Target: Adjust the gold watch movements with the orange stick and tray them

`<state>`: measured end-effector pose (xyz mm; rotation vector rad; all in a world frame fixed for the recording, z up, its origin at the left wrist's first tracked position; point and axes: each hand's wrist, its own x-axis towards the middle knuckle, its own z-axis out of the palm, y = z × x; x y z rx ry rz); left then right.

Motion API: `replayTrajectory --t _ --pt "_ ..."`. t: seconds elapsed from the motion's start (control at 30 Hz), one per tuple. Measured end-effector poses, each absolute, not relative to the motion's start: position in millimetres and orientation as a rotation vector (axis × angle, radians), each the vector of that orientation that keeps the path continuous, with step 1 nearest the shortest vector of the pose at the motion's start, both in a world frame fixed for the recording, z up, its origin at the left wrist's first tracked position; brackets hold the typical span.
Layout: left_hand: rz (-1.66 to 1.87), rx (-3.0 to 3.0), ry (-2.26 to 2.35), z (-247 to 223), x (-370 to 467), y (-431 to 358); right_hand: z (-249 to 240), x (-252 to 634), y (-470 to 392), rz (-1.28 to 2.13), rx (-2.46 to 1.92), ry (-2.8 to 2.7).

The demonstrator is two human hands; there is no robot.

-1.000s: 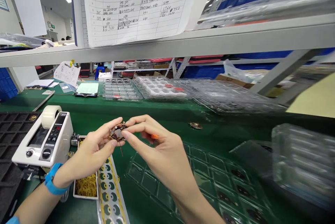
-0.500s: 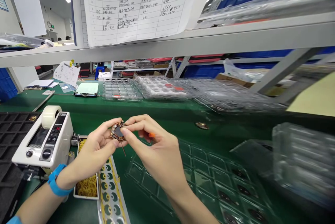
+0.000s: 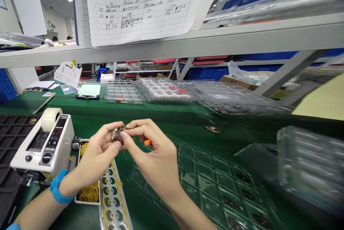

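Observation:
Between my two hands, above the green bench, is a small round electronic part with a coppery rim, a dark flat middle and a thin reddish wire hanging down. My left hand pinches it from the left between thumb and fingers. From the right, my right hand has its thumb pressed on the part's face and its fingers at the upper edge. A small orange piece shows under the curled fingers of the right hand; what it belongs to is hidden.
A white tape dispenser stands left, beside a box of yellow rings and a die-cut strip. Clear trays holding dark parts lie right. A loose round part rests farther back. A grey shelf beam crosses above.
Both hands and the round part have shifted slightly left in view. The right hand has turned a little, showing more of the orange piece. The grip stays the same.

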<state>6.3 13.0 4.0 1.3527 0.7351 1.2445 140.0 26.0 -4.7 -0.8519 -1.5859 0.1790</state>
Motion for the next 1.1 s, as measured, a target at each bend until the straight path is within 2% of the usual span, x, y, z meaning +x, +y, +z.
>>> replayTrajectory --t 0.23,0.5,0.63,0.87,1.1 --pt "1.375 1.27 0.783 -1 10 16 -13 133 27 0.063 -0.835 -1.571" --pt "1.348 1.324 0.783 -1 10 14 -2 143 28 0.309 -0.846 -1.729" --pt "1.253 1.459 0.883 1 6 15 1 148 30 0.308 -0.804 -1.798" --pt "1.186 1.862 1.14 8 -8 24 1 149 29 -0.066 -0.748 -1.883" --pt "1.271 1.386 1.014 3 -2 28 -7 144 13 -0.601 -0.605 -1.73"
